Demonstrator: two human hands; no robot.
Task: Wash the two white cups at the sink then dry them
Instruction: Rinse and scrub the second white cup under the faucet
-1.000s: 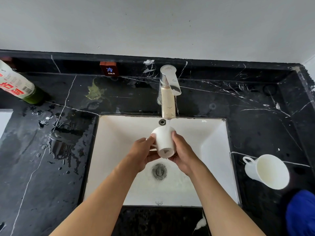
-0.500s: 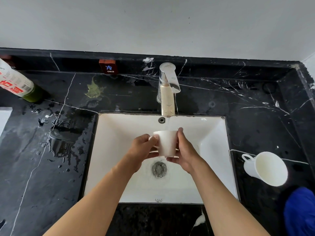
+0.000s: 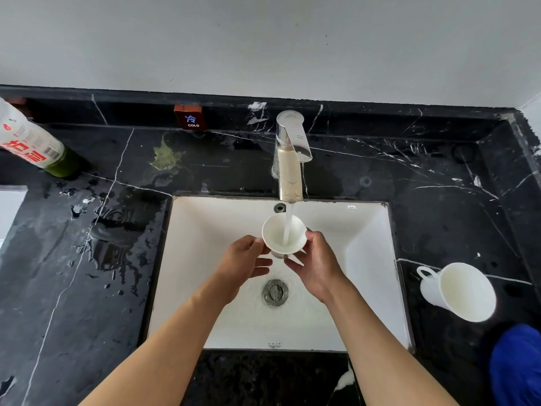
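Over the white sink (image 3: 366,259), under the running tap (image 3: 289,159): first cup (image 3: 283,234), mouth up, filling. Left hand (image 3: 244,263) and right hand (image 3: 317,265) fingers curl round its sides. Step, by judgement: rinsing; next, tip it out. Second cup (image 3: 459,291) lies on the right surface (image 3: 439,200). First cup's handle hidden.

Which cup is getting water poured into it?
The cup held over the sink by the left hand and right hand, under the tap. The other cup sits on the counter, right of the sink.
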